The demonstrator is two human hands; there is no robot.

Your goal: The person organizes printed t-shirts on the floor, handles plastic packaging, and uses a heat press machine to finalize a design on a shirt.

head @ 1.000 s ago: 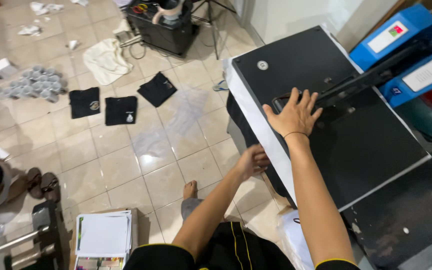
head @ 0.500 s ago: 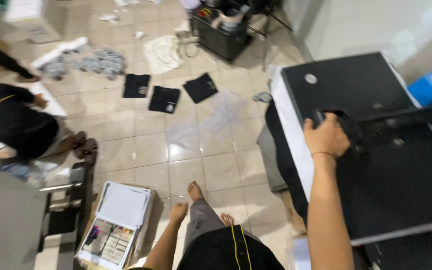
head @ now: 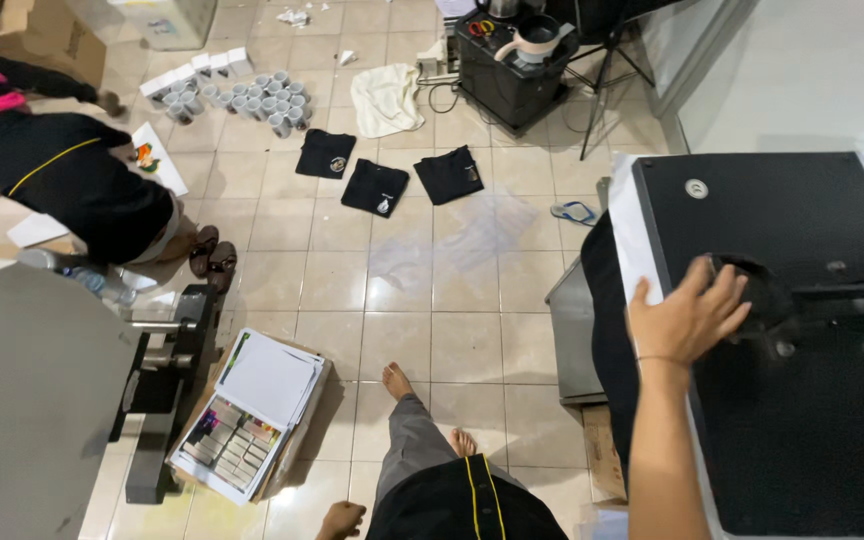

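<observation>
Black press (head: 802,330) handle (head: 762,290) being gripped.
The right hand (head: 687,318) is clasping the handle; the left hand (head: 340,520) is hanging loosely curled, holding nothing, above the floor (head: 432,300).

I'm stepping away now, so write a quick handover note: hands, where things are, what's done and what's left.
Right hand: gripping the black handle of the heat press, which is closed.
Left hand: empty, hanging low by the leg.
Black cloth hangs off the press's left edge.
Three black shirts lie on the floor.
Done: press is down. Left: lift the handle, take the cloth out.
</observation>
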